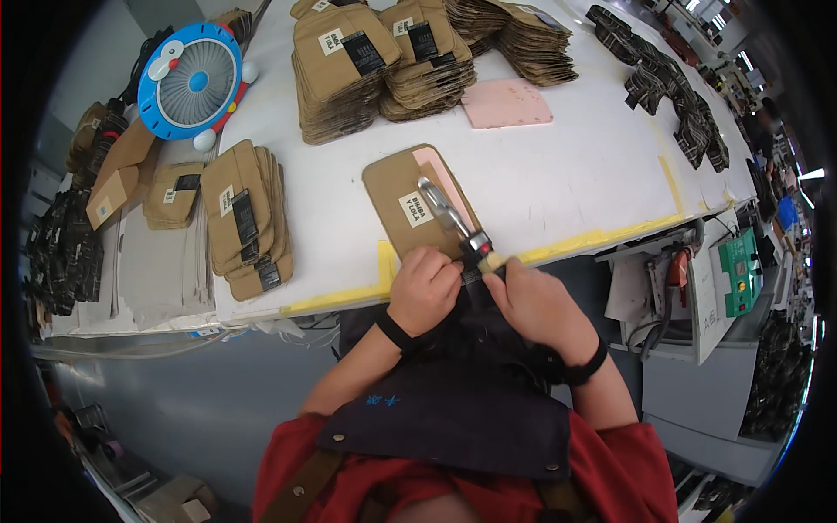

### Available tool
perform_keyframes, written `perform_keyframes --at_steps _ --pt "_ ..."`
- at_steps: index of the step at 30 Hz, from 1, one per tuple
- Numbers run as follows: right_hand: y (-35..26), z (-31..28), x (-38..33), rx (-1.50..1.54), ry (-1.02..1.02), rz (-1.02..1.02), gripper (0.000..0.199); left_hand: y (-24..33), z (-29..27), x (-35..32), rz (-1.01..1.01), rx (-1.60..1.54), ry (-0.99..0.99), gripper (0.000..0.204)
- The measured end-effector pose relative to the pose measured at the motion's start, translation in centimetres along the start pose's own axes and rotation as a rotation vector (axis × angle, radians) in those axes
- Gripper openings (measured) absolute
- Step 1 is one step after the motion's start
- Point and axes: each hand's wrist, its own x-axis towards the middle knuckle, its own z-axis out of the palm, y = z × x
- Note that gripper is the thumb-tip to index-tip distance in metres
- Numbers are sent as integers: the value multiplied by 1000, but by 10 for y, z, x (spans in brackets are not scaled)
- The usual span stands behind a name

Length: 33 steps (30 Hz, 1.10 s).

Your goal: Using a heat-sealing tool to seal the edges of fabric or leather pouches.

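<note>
On the white table's near edge lies a tan fabric panel [390,192] with rounded corners and a white label. A pink piece [445,179] shows along its right side. Curled fingers of my left hand [425,288] grip the panel's lower edge, next to a dark strip. My right hand [536,301] is closed round the pale end of a shiny metal hand tool [449,209]. The tool slants up and left over the panel's right part. Its exact kind and its contact with the panel are unclear.
Tall stacks of tan panels [336,96] stand at the back. A smaller stack [248,209] is at the left, below a blue fan [192,83]. A pink sheet [507,103] and dark patterned straps [663,83] lie farther right. Yellow tape [602,237] lines the table edge.
</note>
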Motion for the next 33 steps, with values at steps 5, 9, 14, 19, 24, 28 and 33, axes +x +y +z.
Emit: perform_keyframes --at_steps 5,9,14,19,24,28,33 --pt "-9 -11 94 138 -119 40 49 0 2 4 12 4 19 20" --pt "-15 -14 94 246 -231 143 52 0 1 4 -2 4 38 20" --pt "-3 -7 43 105 -123 66 52 2 -2 4 1 -1 16 20" --pt "-16 -22 71 210 -254 173 53 2 -1 4 14 -9 10 20" --pt "-6 -1 79 114 -114 61 51 3 1 6 -14 -8 18 20" --pt "3 15 22 24 -21 37 42 2 -2 6 -18 -19 27 20" --pt "6 -2 -41 -2 -129 120 41 2 -3 4 -22 -14 -1 19"
